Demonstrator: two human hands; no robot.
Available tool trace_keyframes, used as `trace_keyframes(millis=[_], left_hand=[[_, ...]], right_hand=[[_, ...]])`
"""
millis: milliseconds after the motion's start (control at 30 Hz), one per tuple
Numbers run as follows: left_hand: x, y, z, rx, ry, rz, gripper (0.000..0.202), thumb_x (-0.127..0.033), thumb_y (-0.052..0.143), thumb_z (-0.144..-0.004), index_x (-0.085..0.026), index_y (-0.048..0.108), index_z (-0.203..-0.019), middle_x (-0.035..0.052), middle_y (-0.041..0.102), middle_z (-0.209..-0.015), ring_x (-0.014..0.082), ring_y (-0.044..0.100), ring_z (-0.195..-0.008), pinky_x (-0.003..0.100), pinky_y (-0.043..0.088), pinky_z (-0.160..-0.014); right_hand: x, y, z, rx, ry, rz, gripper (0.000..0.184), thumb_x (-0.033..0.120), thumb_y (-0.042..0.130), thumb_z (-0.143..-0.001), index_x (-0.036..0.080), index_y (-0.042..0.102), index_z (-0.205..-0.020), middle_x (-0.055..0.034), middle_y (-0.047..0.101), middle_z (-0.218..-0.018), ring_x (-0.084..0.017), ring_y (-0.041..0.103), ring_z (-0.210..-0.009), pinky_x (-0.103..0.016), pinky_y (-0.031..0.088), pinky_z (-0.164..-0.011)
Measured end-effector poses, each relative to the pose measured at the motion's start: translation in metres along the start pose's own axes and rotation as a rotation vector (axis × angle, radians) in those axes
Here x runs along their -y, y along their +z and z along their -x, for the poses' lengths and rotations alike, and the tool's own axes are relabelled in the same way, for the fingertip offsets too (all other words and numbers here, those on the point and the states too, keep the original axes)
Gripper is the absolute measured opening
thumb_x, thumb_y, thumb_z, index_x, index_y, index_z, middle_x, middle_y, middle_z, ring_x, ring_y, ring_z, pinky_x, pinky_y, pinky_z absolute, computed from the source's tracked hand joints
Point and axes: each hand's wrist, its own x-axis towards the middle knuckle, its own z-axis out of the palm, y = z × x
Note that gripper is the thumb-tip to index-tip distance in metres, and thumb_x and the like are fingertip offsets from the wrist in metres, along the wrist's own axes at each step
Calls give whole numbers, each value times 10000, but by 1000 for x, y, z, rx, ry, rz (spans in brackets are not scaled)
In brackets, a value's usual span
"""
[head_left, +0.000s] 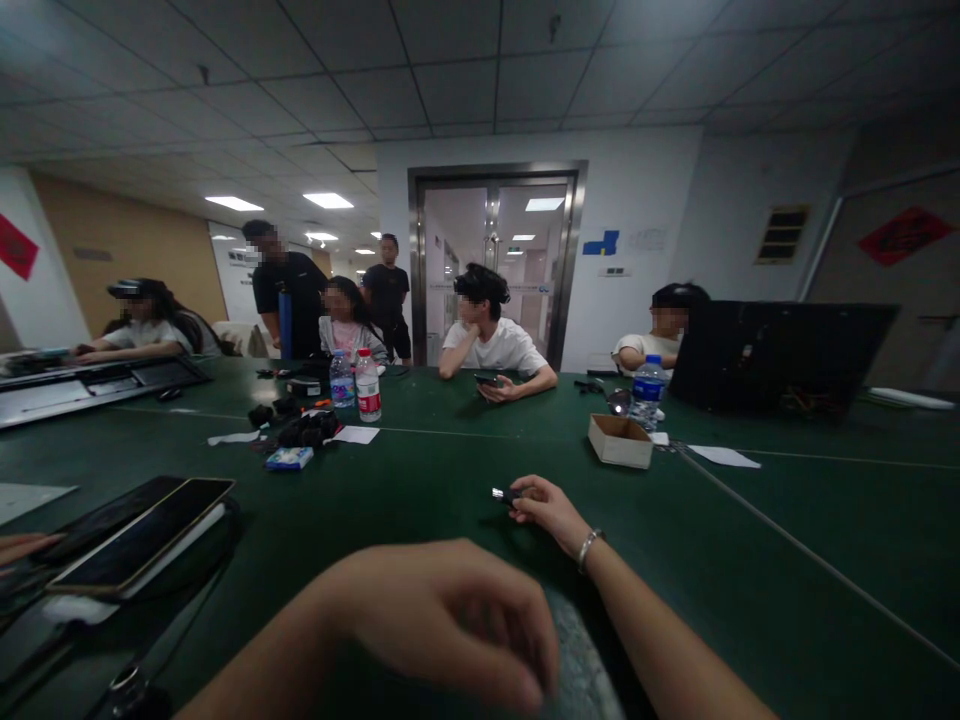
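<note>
Out over the green table (442,480), my right hand (544,508) pinches a small black object with a silver metal tip (504,496); it resembles a USB stick, and its rear end is hidden by my fingers. A silver bracelet (589,550) circles that wrist. Much closer to the camera, my left hand (442,625) hangs slightly blurred, fingers loosely bent and nothing visible in them. A mottled grey-green patch (581,650) shows beside its fingertips; what it is I cannot make out.
At left lie a phone (146,535) and cables, near another person's hand (26,545). Ahead are bottles (368,385), black gear (304,425) and a small blue-white packet (289,458). An open box (620,440), a blue-labelled bottle (646,392) and a monitor (780,355) stand right. Several people are beyond.
</note>
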Motion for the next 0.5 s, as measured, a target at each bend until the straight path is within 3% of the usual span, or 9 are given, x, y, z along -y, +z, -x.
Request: trace_keyframes(millis=[167,233,367,500], left_hand=[[111,-14,-60,-722,-152,-205,331,-399,639,-656,-212,628,-929,58,592,-837,201,551,-724,286,431,-649],[143,-17,-79,-878,-193,-84,434,-431,647,-650,-196,592,-1011,77,582,-871,194,550,-709,273,429,-618],[168,-18,-111,-813,-281,286,476,-497,553,-723,-202,501,-1093,81,565,-919,141,547,-616,231,430,-513],[176,-19,-132,-803,-264,386,346,-485,492,-770,-170,549,-902,52,562,-837,118,539,-622,203,428,-501]], right_hand=[[5,3,19,27,-12,-2,281,180,688,-608,149,548,-850,10,603,-655,-139,621,-634,-226,485,-578],[6,4,21,8,-25,-10,274,186,683,-613,152,543,-846,8,604,-656,-142,621,-645,-229,484,-586],[4,5,17,-17,-31,-4,284,210,701,-598,160,538,-826,12,600,-645,-146,617,-632,-235,485,-571],[-1,6,7,-47,-35,6,295,221,712,-586,161,531,-810,21,591,-620,-142,611,-603,-234,484,-549]])
